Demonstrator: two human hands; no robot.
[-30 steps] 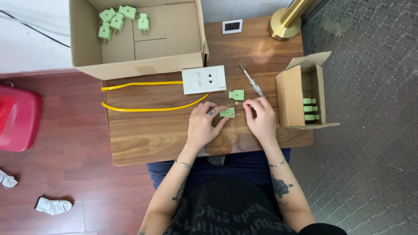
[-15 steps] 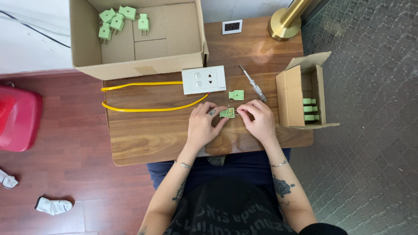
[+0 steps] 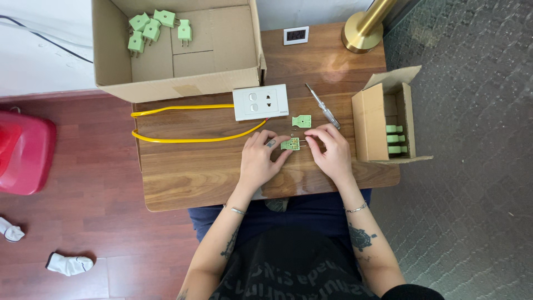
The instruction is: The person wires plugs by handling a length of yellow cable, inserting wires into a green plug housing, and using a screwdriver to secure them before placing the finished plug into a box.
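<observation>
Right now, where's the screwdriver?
In the head view the screwdriver lies on the wooden table, right of the white socket plate, just above the right hand and left of the small open carton.

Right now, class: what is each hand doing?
Left hand: fingers pinching the green plug part.
Right hand: fingers at the same part's pin end; grip cannot be told.

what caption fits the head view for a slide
Both hands, left and right, hold a green plug on a wooden table, near a white socket and screwdriver.
</observation>
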